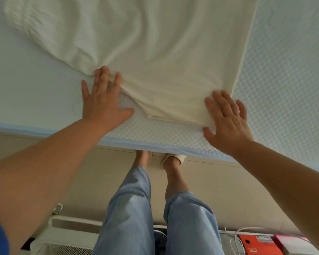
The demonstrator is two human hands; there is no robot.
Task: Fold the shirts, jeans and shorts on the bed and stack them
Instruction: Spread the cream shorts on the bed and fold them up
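A cream-white shirt (145, 52) lies spread over the bed (284, 80), its near hem folded under by the mattress edge. My left hand (104, 100) lies flat with straight fingers, fingertips on the shirt's bunched left edge, palm on the sheet. My right hand (228, 122) presses flat on the shirt's near right corner, fingers spread. A wrinkled sleeve runs off to the upper left. No jeans or shorts are in view.
The mattress edge with its light-blue trim (155, 144) runs across the middle. My legs in light-blue jeans (136, 208) stand against the bed. On the floor lie a white wire basket (68, 236), a red box (256, 243) and a white cable (234, 236).
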